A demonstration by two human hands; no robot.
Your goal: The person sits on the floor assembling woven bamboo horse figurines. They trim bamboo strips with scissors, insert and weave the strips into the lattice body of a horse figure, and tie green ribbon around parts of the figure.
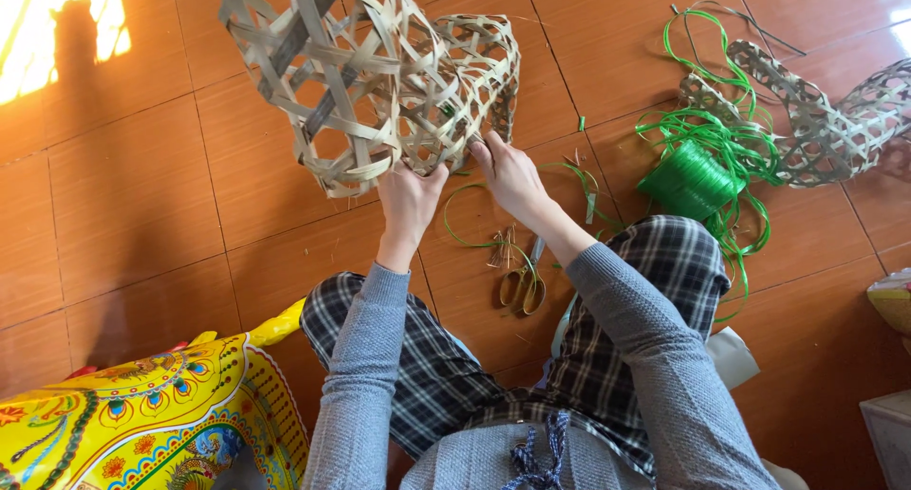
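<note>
While you sit over the orange tiled floor, both of your hands are up at twelve o'clock on the woven bamboo basket frame. Your left hand is closed on its lower rim, fingers curled up into the open weave. Your right hand pinches the rim just beside it at one o'clock, fingertips pressed against the strips. The frame is lifted clear of the floor and tilted toward eleven o'clock. Below your hands, near the middle, a pair of scissors lies on the tiles between your knees, with a loose green strip curling around it. At two o'clock sits a spool of green plastic band, and beyond it, at three o'clock, another woven piece rests on the floor. A yellow painted figure fills eight o'clock.
</note>
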